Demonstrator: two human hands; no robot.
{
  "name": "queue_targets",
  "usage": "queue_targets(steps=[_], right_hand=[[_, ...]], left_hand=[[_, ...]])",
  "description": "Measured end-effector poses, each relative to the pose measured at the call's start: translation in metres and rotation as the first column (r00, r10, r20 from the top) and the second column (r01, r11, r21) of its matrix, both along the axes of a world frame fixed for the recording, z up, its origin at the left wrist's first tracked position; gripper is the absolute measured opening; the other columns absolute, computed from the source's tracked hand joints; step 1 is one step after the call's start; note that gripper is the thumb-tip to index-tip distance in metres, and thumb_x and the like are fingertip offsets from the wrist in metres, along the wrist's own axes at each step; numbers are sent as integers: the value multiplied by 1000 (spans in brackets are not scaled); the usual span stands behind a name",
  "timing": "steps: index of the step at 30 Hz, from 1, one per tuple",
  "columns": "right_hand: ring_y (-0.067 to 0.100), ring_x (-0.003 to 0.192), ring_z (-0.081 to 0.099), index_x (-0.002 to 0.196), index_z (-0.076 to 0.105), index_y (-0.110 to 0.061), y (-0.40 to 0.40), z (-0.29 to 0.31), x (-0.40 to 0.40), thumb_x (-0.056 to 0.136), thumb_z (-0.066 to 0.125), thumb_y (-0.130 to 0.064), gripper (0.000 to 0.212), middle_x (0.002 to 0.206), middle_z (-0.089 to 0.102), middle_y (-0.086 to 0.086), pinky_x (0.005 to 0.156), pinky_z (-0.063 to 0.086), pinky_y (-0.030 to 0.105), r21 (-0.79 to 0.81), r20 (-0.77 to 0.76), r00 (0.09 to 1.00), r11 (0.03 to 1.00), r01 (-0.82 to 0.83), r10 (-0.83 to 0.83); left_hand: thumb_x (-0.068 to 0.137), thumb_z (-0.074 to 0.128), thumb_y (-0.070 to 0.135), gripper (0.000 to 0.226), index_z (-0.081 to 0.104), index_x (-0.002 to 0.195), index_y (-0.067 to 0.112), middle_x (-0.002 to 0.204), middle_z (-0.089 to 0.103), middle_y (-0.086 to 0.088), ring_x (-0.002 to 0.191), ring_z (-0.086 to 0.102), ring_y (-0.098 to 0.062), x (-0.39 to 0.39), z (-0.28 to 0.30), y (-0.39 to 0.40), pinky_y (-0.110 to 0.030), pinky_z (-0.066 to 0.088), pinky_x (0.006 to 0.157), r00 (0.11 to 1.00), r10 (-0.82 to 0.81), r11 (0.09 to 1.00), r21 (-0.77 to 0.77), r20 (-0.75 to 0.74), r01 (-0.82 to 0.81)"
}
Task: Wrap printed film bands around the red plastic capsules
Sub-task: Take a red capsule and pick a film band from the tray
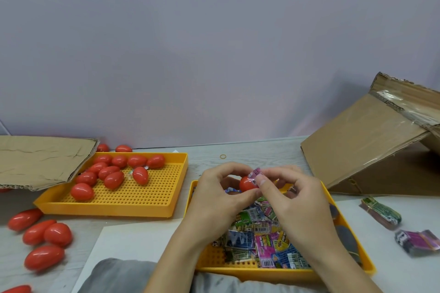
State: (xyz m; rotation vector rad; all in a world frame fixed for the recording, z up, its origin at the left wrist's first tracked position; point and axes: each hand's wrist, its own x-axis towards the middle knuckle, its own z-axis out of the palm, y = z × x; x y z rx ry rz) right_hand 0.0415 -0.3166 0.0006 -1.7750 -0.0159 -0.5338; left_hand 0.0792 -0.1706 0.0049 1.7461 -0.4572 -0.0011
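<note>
Left hand (215,194) grips red capsule (247,183): light, slick, rigid. Right hand (294,195) pinches film band (256,173): thin, floppy; you hold its edges.

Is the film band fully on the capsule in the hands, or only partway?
Partway. The band covers only the capsule's right end; its left side shows bare red.

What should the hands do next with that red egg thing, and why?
Probably slide the purple printed film band further along the red plastic capsule. The right hand pinches the band at the capsule's end, while the left hand holds the capsule, mostly bare.
</note>
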Motion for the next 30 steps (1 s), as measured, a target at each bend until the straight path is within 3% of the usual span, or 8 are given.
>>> queue_targets(steps=[2, 5, 9, 12, 18, 22, 30], right_hand=[[5, 88, 58, 96, 71, -36, 1, -1, 0, 85, 72, -21, 19, 96, 62, -15, 64, 47, 16, -85, 24, 999, 996, 33, -31], [0, 100, 52, 101, 60, -43, 3, -4, 0, 83, 72, -20, 32, 103, 52, -22, 74, 46, 19, -271, 48, 996, 959, 86, -75], [-1, 105, 46, 96, 47, -51, 7, -5, -1, 78, 73, -38, 33, 103, 45, -24, 76, 43, 15, -459, 65, 993, 880, 119, -100], [4, 100, 49, 102, 53, -44, 8, -5, -1, 75, 63, -53, 30, 100, 46, -19, 72, 48, 21, -547, 125, 981, 814, 194, -150], [8, 93, 50, 110, 60, -32, 8, -6, 0, 77, 65, -48, 37, 98, 46, -14, 60, 36, 12, -587, 184, 962, 763, 273, -203], [8, 93, 50, 111, 60, -31, 8, -5, -1, 78, 64, -49, 38, 99, 45, -13, 60, 39, 14, -593, 176, 969, 768, 244, -172], [7, 91, 50, 112, 64, -29, 8, -5, -2, 77, 67, -47, 39, 99, 45, -13, 59, 39, 13, -581, 189, 968, 775, 248, -168]], left_hand=[[80, 81, 16, 23, 74, 101, 23, 94, 74, 2, 88, 71, -15, 0, 1, 0, -36, 62, 75, 1000, 20, 998, -61, -23, -21], [79, 81, 12, 25, 73, 101, 21, 95, 74, 3, 86, 71, -14, 0, 2, -1, -29, 61, 70, 999, 37, 992, -123, -41, -41], [79, 81, 11, 24, 74, 99, 22, 95, 74, 2, 83, 71, -12, 1, 1, -1, -22, 56, 66, 998, 36, 987, -155, -53, -44], [79, 81, 13, 24, 74, 99, 24, 97, 74, 4, 87, 71, -12, 1, -1, -2, -25, 58, 70, 998, 21, 990, -136, -54, -28], [82, 80, 20, 23, 73, 103, 24, 102, 74, 3, 94, 71, -15, 2, -2, -6, -33, 61, 78, 997, -7, 989, -148, -71, -4], [84, 78, 24, 15, 73, 97, 19, 96, 75, -2, 90, 73, -19, 1, -2, -7, -36, 61, 78, 997, -25, 982, -188, -74, 10], [82, 79, 22, 21, 69, 100, 16, 94, 76, -5, 89, 74, -19, 3, -3, -4, -35, 61, 78, 994, -28, 985, -175, -110, 8]])
